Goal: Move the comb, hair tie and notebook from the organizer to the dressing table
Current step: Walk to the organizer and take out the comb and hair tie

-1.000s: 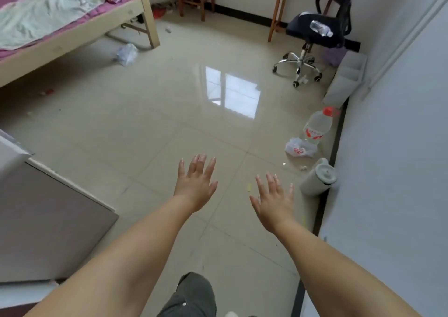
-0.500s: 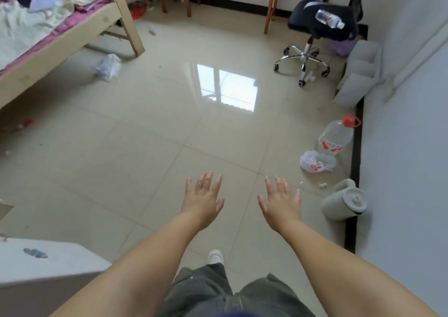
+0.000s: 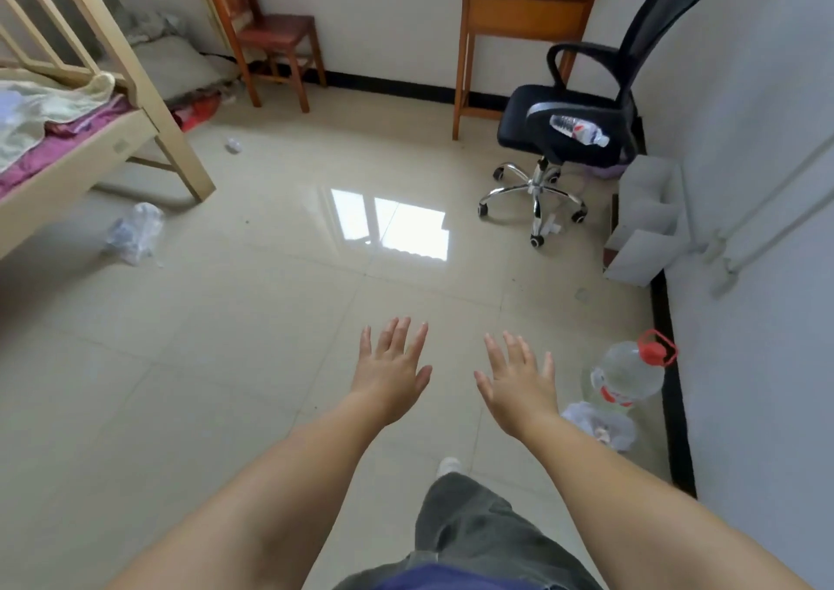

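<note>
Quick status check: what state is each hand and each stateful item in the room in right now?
left hand: open, fingers spread, empty
right hand: open, fingers spread, empty
small bottle: lying on its side on the office chair seat
large bottle: upright on the floor, red cap on
comb, hair tie, notebook: not in view
</note>
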Available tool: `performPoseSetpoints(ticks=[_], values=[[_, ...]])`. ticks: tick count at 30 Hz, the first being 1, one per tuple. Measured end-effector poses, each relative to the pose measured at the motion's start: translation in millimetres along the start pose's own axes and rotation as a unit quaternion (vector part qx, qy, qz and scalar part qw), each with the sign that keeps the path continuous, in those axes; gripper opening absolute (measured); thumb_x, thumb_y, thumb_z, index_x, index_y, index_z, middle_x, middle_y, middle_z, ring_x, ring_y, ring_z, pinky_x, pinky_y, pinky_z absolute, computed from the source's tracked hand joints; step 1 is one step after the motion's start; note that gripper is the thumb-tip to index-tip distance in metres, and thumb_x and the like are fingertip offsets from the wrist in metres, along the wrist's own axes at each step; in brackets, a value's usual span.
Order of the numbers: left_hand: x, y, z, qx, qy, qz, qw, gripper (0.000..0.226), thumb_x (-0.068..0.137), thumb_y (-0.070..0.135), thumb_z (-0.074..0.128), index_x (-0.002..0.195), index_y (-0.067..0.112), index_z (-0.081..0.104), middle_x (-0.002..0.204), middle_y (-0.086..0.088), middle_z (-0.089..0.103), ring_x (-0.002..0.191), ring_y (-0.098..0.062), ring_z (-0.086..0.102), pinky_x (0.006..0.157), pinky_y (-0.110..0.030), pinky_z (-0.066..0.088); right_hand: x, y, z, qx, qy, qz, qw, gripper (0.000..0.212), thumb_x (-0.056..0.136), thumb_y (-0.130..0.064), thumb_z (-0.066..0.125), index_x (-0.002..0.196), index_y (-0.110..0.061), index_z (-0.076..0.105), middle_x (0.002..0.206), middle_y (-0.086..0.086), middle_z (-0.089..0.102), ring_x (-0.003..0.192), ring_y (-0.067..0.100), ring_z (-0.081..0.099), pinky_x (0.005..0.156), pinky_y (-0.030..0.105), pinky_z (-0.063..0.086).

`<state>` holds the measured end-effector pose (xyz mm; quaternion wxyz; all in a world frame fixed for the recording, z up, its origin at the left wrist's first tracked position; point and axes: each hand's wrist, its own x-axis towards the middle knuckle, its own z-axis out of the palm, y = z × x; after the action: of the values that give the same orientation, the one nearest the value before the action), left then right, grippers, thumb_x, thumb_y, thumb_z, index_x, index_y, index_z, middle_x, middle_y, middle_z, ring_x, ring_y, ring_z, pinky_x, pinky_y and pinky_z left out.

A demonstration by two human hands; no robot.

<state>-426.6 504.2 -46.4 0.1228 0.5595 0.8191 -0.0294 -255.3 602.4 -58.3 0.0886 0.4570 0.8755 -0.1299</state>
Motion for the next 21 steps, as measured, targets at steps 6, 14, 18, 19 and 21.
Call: performPoseSetpoints(ticks=[6,14,18,19,21], values=[[160,-32,-68,-0.011,0.032,-0.035,0.999,0.062,0.095,0.046,0.017,0.146,0.023,-0.011,0.159,-0.005,-0.002,0.146,-0.023,-0.005,0.116,-0.052,-0.003,180,-1,-77,-0.028,0.013,-0.018,0.999,0.059,0.094,-0.048,0.020,0.148,-0.028,0.002,0.159,0.005,0.009,0.146,0.022,0.004,0.114,0.056,0.004],[387,-114,-109,0.006,0.020,-0.048,0.999,0.062,0.095,0.046,0.015,0.145,0.023,-0.014,0.159,-0.006,-0.006,0.146,-0.024,-0.007,0.115,-0.053,-0.003,423,-28,-126,-0.037,0.019,-0.036,0.998,0.059,0.095,-0.047,0.020,0.148,-0.029,0.002,0.159,0.005,0.009,0.146,0.023,0.004,0.114,0.056,0.004],[510,-157,-153,0.029,0.012,-0.027,0.999,0.062,0.095,0.045,0.015,0.146,0.022,-0.013,0.159,-0.007,-0.005,0.146,-0.023,-0.007,0.115,-0.052,-0.003,536,-33,-166,-0.009,0.033,0.004,0.999,0.059,0.094,-0.048,0.021,0.148,-0.029,0.006,0.159,0.004,0.010,0.146,0.023,0.005,0.114,0.056,0.005],[542,-164,-168,0.040,0.011,-0.018,0.999,0.062,0.095,0.045,0.015,0.146,0.022,-0.013,0.159,-0.007,-0.004,0.146,-0.023,-0.007,0.115,-0.052,-0.003,562,-34,-179,-0.003,0.039,0.018,0.999,0.059,0.094,-0.048,0.022,0.148,-0.029,0.007,0.159,0.004,0.010,0.146,0.022,0.006,0.114,0.056,0.005],[604,-175,-193,0.040,0.008,0.002,0.999,0.061,0.095,0.045,0.014,0.146,0.022,-0.012,0.159,-0.007,-0.004,0.146,-0.023,-0.007,0.115,-0.052,-0.004,612,-28,-204,0.008,0.038,0.036,0.999,0.058,0.094,-0.047,0.023,0.147,-0.029,0.010,0.159,0.003,0.010,0.146,0.021,0.006,0.114,0.056,0.005]])
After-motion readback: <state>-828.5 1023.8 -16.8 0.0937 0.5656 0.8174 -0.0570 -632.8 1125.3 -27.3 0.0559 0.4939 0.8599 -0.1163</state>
